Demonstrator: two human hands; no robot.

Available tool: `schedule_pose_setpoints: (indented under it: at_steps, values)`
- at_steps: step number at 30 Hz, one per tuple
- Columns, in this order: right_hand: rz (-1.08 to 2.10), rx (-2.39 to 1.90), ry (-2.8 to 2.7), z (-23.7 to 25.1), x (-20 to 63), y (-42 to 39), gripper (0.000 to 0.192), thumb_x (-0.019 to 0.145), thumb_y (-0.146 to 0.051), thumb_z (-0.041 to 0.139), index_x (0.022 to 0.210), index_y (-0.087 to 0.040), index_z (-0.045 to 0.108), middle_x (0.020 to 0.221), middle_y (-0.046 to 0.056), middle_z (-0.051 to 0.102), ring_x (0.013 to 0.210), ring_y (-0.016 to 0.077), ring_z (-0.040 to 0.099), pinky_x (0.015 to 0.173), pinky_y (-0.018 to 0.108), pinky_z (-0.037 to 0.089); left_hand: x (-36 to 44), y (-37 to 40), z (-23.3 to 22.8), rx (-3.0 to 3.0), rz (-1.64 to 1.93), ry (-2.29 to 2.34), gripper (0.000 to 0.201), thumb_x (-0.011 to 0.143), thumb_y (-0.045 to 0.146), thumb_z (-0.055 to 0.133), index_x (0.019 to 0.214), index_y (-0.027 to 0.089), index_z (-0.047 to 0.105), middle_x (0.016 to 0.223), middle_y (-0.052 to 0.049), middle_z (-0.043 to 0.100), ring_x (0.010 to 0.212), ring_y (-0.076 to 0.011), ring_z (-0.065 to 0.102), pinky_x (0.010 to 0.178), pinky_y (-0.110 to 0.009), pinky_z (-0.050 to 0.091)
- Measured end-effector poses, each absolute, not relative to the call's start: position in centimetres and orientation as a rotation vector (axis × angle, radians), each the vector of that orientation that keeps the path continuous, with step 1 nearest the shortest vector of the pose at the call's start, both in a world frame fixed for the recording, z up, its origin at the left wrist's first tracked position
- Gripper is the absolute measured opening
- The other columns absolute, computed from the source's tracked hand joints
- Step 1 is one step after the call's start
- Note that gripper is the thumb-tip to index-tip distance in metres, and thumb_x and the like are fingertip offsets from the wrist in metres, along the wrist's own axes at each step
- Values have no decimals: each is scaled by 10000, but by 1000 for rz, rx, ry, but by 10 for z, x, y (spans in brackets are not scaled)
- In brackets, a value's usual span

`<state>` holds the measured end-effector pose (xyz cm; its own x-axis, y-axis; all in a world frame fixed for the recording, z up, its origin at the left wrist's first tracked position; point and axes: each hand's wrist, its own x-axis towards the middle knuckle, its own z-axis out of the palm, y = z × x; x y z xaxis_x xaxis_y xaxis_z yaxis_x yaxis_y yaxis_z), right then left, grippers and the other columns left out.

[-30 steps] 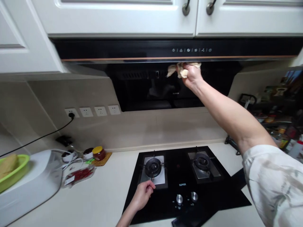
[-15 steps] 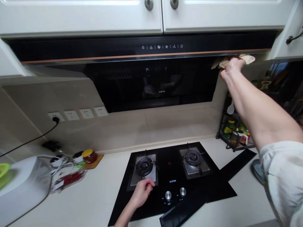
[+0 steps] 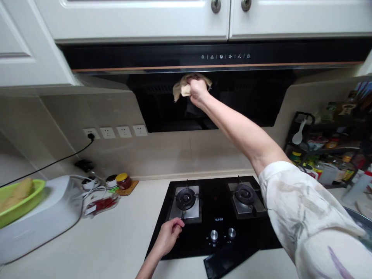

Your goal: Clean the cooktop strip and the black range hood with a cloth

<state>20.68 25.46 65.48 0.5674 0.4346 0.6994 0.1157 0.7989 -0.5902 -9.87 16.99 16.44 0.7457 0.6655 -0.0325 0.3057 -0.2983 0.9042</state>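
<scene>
My right hand point(image 3: 198, 92) is closed around a crumpled beige cloth point(image 3: 186, 91), whose edges hang out on both sides of the fingers. It is up at the black range hood point(image 3: 241, 97), just under the copper-coloured strip and left of the touch icons. Whether the cloth presses on the hood panel is hard to see. Lower down, my left hand point(image 3: 170, 235) hovers over the front left of the black gas stove point(image 3: 207, 201), near the left burner point(image 3: 186, 199). Its fingers are curled in with nothing visible in them.
A long black panel point(image 3: 229, 261) lies at the stove's front edge. Left on the counter are a white appliance point(image 3: 55, 213) with a green basin point(image 3: 29, 205) on top, a jar point(image 3: 123, 181) and a packet of red food point(image 3: 103, 204). A spice rack point(image 3: 328, 149) stands right.
My right hand has swept the cloth left along the hood, from its right end to left of the icons. The view has turned left. My left hand stays curled above the stove.
</scene>
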Motion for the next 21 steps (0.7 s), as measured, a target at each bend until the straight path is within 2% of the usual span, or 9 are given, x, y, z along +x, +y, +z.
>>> schedule_pose_setpoints:
  at_steps: [4,7,10,13,14,17,19,21]
  values:
    - [297,-718,-1229,636,157,228,207,853,-308,680,764,-229,510,712,-28,615,783,140,634,848,306,595,-102,177,164,1897,452,754,357,753,514,517,847,190,634,716,-23,560,638,-172,500,602,-262,365]
    - [195,-766,-1399,625,146,177,235,841,-412,691,780,-254,530,752,-19,643,844,174,645,849,330,609,-94,178,164,1899,433,721,357,759,513,515,846,188,635,708,-21,555,630,-171,496,598,-265,356]
    - [-123,-841,-1433,626,168,117,145,869,-329,633,772,-263,548,776,-27,652,874,173,641,890,308,593,-81,175,165,1908,398,679,366,766,518,519,856,186,643,715,-20,560,626,-168,493,594,-264,348]
    - [-583,-996,-1214,638,224,50,213,861,-185,617,699,-262,502,727,-20,615,829,171,596,962,302,543,-68,173,167,1934,362,643,369,775,516,522,865,181,651,723,-22,567,631,-169,497,593,-263,353]
    - [-753,-1000,-1086,643,247,27,240,830,-118,619,692,-269,493,780,-10,637,828,173,579,977,299,522,-64,172,167,1941,348,632,367,777,514,521,863,181,650,723,-22,568,629,-169,496,591,-264,353]
    - [-1117,-997,-804,656,318,-42,330,764,11,556,670,-302,513,1028,49,704,990,207,592,1054,301,442,-54,172,166,1958,316,616,364,773,513,518,851,180,643,716,-19,564,622,-166,485,594,-266,360]
    - [-1206,-921,-667,663,356,-79,362,746,29,558,800,-318,647,1130,42,723,1092,200,598,1106,290,394,-49,172,166,1968,302,609,370,768,511,513,848,175,644,721,-24,568,629,-168,487,603,-269,369]
    - [-1097,-763,-473,669,382,-102,406,737,39,543,806,-333,690,1153,24,743,1120,169,621,1139,274,356,-47,173,166,1977,295,604,373,769,509,503,847,173,646,723,-28,570,634,-171,492,608,-272,373]
